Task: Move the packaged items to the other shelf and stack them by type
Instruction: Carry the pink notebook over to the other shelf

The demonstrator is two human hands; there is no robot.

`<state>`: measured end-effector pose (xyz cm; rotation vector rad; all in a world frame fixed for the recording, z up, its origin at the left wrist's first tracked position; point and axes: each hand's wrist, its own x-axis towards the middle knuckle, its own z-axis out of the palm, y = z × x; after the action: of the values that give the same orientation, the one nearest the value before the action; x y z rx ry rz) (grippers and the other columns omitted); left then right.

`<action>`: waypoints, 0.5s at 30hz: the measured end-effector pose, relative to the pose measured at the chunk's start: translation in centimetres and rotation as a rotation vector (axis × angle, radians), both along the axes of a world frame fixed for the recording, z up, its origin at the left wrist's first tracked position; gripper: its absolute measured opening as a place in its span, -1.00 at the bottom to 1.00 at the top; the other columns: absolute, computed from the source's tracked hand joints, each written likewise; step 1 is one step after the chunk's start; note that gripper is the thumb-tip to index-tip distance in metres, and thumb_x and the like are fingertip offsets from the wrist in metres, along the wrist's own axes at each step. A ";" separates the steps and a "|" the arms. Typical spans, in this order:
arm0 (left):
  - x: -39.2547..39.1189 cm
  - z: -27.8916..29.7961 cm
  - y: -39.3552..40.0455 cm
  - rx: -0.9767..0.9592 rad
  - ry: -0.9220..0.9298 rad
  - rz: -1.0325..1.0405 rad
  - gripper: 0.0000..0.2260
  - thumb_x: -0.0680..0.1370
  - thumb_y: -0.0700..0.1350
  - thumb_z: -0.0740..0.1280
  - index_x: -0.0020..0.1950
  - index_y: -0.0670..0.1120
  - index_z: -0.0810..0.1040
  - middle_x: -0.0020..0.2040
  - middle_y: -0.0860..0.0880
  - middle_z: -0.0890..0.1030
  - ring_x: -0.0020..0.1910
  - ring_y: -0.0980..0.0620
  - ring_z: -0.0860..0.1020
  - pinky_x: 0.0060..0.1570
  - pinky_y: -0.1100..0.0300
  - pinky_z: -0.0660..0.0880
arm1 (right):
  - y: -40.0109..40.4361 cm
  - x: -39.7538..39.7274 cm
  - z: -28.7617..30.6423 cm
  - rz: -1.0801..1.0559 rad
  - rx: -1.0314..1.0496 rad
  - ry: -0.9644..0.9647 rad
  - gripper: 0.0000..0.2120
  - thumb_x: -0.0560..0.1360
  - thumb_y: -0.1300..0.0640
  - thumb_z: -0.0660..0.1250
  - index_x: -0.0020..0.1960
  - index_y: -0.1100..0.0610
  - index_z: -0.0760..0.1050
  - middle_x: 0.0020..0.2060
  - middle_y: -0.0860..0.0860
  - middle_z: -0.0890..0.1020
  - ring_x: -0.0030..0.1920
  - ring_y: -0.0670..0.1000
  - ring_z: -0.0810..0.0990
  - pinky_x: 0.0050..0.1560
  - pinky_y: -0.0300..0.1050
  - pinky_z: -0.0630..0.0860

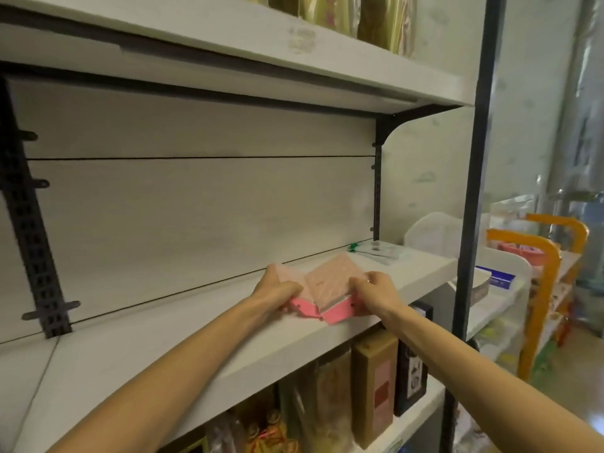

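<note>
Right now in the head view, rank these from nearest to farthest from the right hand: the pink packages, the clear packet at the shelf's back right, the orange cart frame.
1. pink packages, gripped by the right hand
2. clear packet, behind, on the same shelf
3. orange cart frame, far right

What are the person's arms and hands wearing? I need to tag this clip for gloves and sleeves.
No gloves: the left hand and the right hand are bare. Both forearms are bare as far as the frame shows, with no sleeve in view. The right hand has what looks like a small ring on one finger; no watch or bracelet shows.
</note>
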<state>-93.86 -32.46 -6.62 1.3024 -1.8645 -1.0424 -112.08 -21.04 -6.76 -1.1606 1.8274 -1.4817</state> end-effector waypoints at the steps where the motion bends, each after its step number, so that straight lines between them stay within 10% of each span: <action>1: -0.4 -0.1 -0.6 -0.026 -0.048 0.004 -0.50 0.31 -0.05 0.40 0.23 -0.07 0.42 0.02 -0.10 0.67 -0.18 -0.06 0.67 -0.28 0.06 0.59 | -1.0 -0.6 0.1 0.010 0.020 0.017 -0.85 0.61 0.18 0.26 0.11 0.25 0.48 -0.07 0.19 0.66 -0.09 0.18 0.70 -0.12 0.07 0.70; 8: -2.2 -2.5 -3.9 -0.252 -0.635 0.012 -0.32 0.62 0.34 0.03 0.61 -0.05 0.15 0.57 -0.12 0.29 0.57 -0.20 0.17 0.47 -0.05 0.20 | -7.1 -4.9 0.6 0.053 0.084 0.206 -0.80 0.60 0.13 0.30 0.12 0.26 0.48 -0.13 0.18 0.70 -0.21 0.15 0.73 -0.29 0.00 0.66; 15: -5.4 -3.1 -5.4 -0.198 -0.801 -0.021 -0.27 0.61 0.39 -0.19 0.67 0.00 -0.09 0.67 -0.05 -0.10 0.64 -0.08 -0.22 0.58 -0.07 -0.23 | -11.3 -9.8 0.4 0.145 0.148 0.409 -0.72 0.52 0.00 0.38 -0.06 0.24 0.61 -0.26 0.11 0.71 -0.30 0.05 0.65 -0.24 -0.05 0.60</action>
<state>-99.28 -37.86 -9.71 1.7268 -2.4687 -0.3182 -121.85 -32.32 -6.36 -1.5692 2.0223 -1.0639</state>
